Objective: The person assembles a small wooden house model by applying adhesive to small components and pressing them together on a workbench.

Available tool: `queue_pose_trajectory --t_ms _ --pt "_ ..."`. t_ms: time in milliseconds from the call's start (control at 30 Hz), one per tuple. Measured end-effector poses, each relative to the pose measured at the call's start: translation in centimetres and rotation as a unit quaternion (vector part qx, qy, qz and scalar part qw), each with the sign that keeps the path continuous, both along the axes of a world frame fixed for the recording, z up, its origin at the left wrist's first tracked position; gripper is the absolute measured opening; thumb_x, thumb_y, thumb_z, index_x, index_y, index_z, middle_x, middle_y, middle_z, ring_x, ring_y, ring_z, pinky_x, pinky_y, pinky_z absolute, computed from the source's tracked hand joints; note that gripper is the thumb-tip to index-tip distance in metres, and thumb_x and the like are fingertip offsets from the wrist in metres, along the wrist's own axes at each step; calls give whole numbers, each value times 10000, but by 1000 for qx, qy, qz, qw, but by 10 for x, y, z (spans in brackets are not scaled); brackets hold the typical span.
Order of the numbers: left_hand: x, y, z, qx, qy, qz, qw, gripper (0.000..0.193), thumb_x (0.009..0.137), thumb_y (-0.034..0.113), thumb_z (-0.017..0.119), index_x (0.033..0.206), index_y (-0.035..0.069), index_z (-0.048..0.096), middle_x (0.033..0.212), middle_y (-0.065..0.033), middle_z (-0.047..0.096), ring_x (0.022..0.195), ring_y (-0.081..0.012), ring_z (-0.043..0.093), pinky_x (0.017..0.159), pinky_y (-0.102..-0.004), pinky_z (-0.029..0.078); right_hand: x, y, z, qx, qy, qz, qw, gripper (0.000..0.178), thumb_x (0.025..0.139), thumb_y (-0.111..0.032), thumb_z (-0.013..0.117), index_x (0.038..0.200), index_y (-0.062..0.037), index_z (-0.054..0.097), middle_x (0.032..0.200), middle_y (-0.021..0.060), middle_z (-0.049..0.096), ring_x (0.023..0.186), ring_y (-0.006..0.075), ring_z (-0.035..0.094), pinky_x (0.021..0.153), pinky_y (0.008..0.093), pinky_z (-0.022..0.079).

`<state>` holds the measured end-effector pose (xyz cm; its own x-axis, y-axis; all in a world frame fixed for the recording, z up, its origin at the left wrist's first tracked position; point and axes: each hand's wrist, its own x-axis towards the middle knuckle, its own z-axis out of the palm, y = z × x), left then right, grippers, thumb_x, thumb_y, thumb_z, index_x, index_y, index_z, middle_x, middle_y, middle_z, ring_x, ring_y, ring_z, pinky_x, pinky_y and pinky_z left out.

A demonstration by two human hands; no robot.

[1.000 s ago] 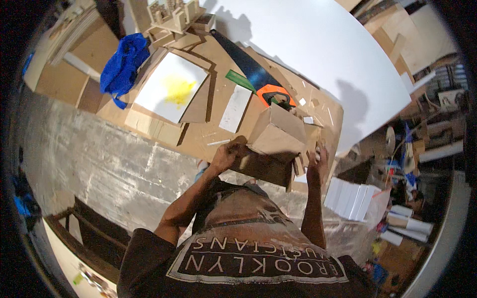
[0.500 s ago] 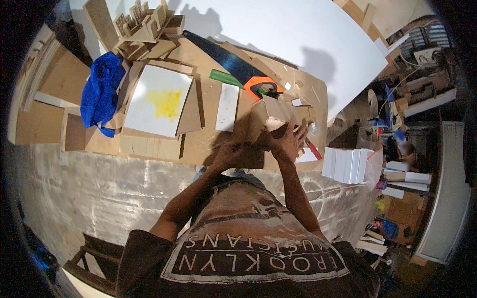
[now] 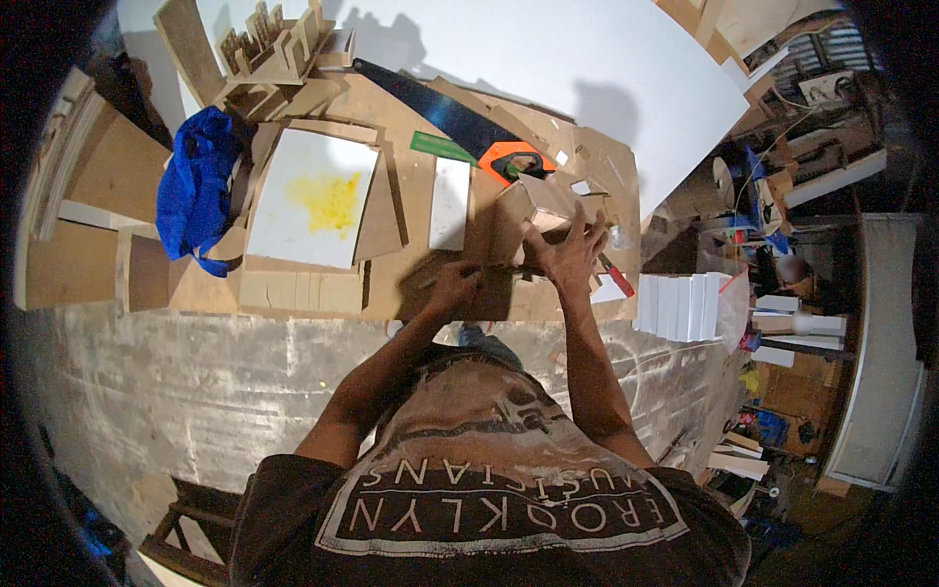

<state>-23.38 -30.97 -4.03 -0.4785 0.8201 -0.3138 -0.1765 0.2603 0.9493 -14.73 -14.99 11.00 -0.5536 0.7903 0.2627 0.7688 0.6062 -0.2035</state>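
Observation:
In front of me on the work table is a small brown box-like block point(image 3: 550, 199), its lit top facing up. My right hand point(image 3: 569, 256) is at its near edge, fingers spread and stretched out; whether they touch it I cannot tell. My left hand point(image 3: 456, 287) is by the table's front edge with its fingers drawn together, and what is in them, if anything, is too dark to make out. Beyond the block lies a handsaw with an orange handle point(image 3: 500, 161). A white strip point(image 3: 450, 203) lies to the left of the block.
A yellow-stained white board point(image 3: 311, 199) and a blue cloth point(image 3: 197, 191) lie at the left. A green strip point(image 3: 440, 146) touches the saw. A red-handled tool point(image 3: 616, 277) and a stack of white pieces point(image 3: 678, 306) are at the right. A large white sheet point(image 3: 548, 59) spans the back.
My right hand has opened its fingers wider at the block's near edge. My left hand has shifted slightly, its fingers still drawn together. The view has moved a little.

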Motion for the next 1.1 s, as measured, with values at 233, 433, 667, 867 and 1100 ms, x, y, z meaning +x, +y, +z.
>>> queue_pose_trajectory --t_ms 233,433,667,867,1100 --pt "-9 23 27 -73 -195 62 976 223 942 151 586 1019 -49 647 894 -77 654 729 -200 620 649 -328 546 -10 29 8 -41 -21 -23 999 1119 626 -758 695 1444 -77 352 1458 374 192 1370 538 193 1110 627 164" --pt "11 53 -34 76 -460 125 876 257 954 115 561 1181 -6 557 980 -106 606 794 -190 591 698 -369 529 -26 38 22 -92 -14 -21 995 1116 617 -745 713 1456 -102 356 1461 378 187 1371 550 177 1109 625 160" --pt "26 56 -48 203 -584 27 786 373 985 98 487 1332 34 365 951 -110 580 799 -238 570 677 -384 482 -20 49 15 -90 -54 -24 994 1099 615 -740 719 1458 -133 361 1481 354 146 1378 556 131 1104 626 183" --pt "30 55 -39 178 -601 89 774 415 996 125 485 1381 43 356 1002 -102 581 817 -243 591 691 -397 489 -23 40 28 -146 -28 -30 988 1089 620 -724 729 1458 -136 361 1500 327 119 1382 553 125 1100 627 205" --pt "36 57 -44 178 -606 107 768 415 995 142 496 1381 49 374 1053 -107 592 856 -236 603 717 -395 494 -23 41 24 -135 -32 -36 990 1116 607 -737 734 1470 -148 343 1495 342 127 1386 553 122 1108 624 190"
